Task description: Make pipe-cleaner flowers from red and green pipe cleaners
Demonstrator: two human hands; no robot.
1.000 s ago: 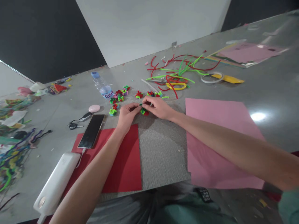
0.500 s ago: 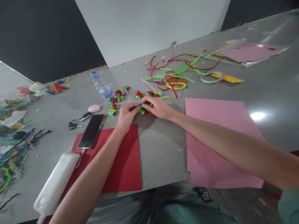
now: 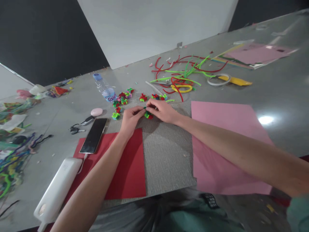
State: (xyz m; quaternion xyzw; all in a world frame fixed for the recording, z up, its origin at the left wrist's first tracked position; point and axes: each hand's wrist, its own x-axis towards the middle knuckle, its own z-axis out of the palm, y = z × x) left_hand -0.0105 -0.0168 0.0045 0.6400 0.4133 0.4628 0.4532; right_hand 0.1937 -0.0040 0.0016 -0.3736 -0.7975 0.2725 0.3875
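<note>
My left hand (image 3: 131,120) and my right hand (image 3: 162,111) meet at the middle of the table, fingertips nearly touching. Between them they pinch a small green and red fuzzy piece (image 3: 148,115), partly hidden by the fingers. Just beyond and to the left lie several small curled pieces in red, green and pink, among them a red and green one (image 3: 143,97) and a light green one (image 3: 116,116). Another cluster (image 3: 163,97) sits right behind my right hand.
Loose red and green pipe cleaners (image 3: 185,75), yellow-handled scissors (image 3: 182,88) and a tape roll (image 3: 219,80) lie behind. A bottle (image 3: 106,90), phone (image 3: 94,136), white power bank (image 3: 59,188) and red paper (image 3: 127,167) are left; pink paper (image 3: 222,122) is right.
</note>
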